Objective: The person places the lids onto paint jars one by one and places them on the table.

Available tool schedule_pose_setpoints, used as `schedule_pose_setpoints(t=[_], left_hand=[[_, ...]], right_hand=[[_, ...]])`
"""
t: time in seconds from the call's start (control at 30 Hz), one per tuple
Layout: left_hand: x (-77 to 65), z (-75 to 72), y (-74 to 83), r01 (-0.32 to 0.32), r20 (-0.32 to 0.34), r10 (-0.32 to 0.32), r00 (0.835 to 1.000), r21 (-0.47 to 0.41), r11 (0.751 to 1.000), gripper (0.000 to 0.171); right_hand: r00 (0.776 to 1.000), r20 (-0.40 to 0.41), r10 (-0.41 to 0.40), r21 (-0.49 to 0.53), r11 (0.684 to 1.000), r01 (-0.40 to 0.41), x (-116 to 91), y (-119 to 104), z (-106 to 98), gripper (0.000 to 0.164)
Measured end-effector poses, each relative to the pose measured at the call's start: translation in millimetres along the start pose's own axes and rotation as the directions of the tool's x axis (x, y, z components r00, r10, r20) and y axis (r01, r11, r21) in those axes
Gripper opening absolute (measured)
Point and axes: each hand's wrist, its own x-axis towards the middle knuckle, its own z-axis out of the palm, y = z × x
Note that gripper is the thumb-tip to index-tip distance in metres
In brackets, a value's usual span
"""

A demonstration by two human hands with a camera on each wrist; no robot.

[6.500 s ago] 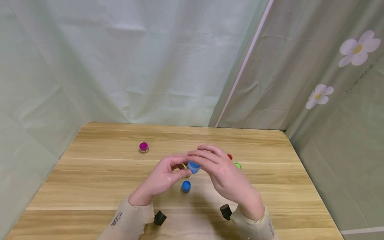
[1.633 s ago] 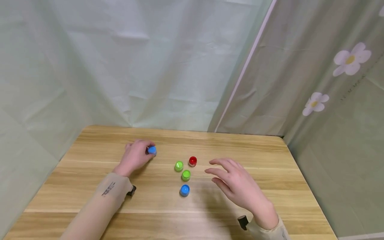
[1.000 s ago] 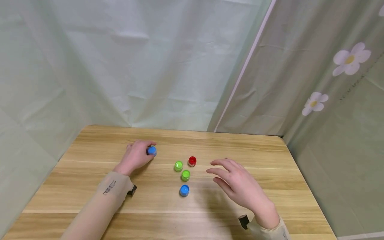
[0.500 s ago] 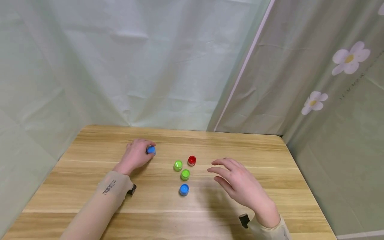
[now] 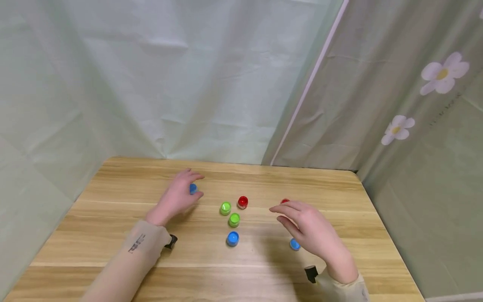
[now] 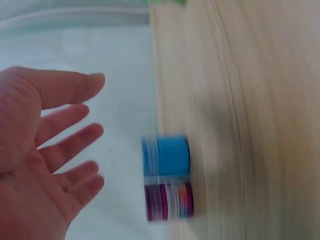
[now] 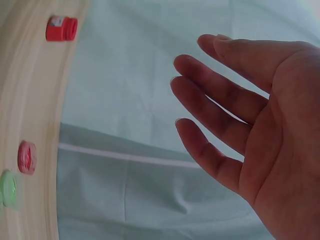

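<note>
My left hand spreads its thumb and fingers apart around a blue jar at the table's left rear, holding nothing. In the left wrist view, the hand is apart from the blue jar. Right beside that jar stands a purple jar, hidden behind the hand in the head view. My right hand hovers over the right side of the table, fingers loosely bent and holding nothing. Near it are a small blue round piece and a red lid, partly covered in the head view.
Mid-table are a red jar, two green jars and another blue jar, close together. A green lid shows in the right wrist view. Curtains hang behind the wooden table.
Earlier, both hands were at a blue jar; the left then carried it beside the purple one. Now the left fingers have released it, and the right hand has shifted rightward, uncovering red and blue pieces.
</note>
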Motion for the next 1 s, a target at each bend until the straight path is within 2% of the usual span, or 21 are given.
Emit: schedule_pose_setpoints(t=[0.1,0.2,0.33,0.47,0.6,0.8,1.0], left_hand=[[-5.9,6.4,17.5,-0.023,0.021,0.025,0.999,-0.095,0.995,0.052],[-14.1,12.5,32.1,0.003,0.08,0.012,0.997,-0.177,0.984,0.053],[-20.4,20.3,42.9,0.038,0.16,0.003,0.987,-0.251,0.967,0.055],[-20.0,30.6,46.0,0.065,0.215,-0.008,0.977,-0.261,0.963,0.055],[-16.0,42.8,43.8,0.096,0.24,-0.035,0.97,-0.248,0.964,0.056],[-10.0,56.4,39.8,0.155,0.259,-0.095,0.961,-0.225,0.962,0.056],[-5.9,60.3,38.9,0.219,0.257,-0.158,0.953,-0.227,0.949,0.051]], right_hand=[[0.999,-0.006,0.037,0.004,0.999,-0.037,-2.2,3.6,-5.0,0.03],[0.998,-0.018,0.054,0.004,0.999,-0.054,-3.8,6.8,-8.8,0.029],[0.998,-0.01,0.068,0.007,0.998,-0.068,-7.3,12.3,-13.3,0.029],[0.994,0.023,0.104,-0.002,0.995,-0.104,-14.0,20.3,-16.3,0.028],[0.984,0.064,0.169,-0.021,0.986,-0.168,-23.1,30.7,-16.8,0.027],[0.95,0.132,0.282,-0.027,0.959,-0.281,-35.2,42.8,-15.3,0.026],[0.894,0.216,0.393,-0.052,0.919,-0.391,-43.7,47.9,-13.8,0.028]])
